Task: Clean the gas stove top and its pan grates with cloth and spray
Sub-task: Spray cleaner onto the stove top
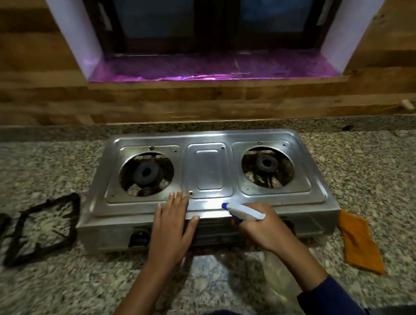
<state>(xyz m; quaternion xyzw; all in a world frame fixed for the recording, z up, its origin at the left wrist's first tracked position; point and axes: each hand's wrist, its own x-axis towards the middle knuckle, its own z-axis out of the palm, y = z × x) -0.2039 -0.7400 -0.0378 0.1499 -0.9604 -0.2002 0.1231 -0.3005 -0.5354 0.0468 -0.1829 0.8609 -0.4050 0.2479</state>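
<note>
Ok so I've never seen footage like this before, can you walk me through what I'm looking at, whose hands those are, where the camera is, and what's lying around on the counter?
There is no machine here. A person wears a wide-angle camera on the head, so you look forward and down at their own two hands.

In the middle sits a steel two-burner gas stove on a speckled stone counter. Its pan grates are off and lie on the counter to the left, so the burners are bare.

The left hand lies flat and open on the stove's front edge, holding nothing. The right hand grips a white spray bottle with a blue nozzle, aimed left across the stove top.

An orange cloth lies folded on the counter, right of the stove, untouched. Behind is a wood-panelled wall with a window.
</note>
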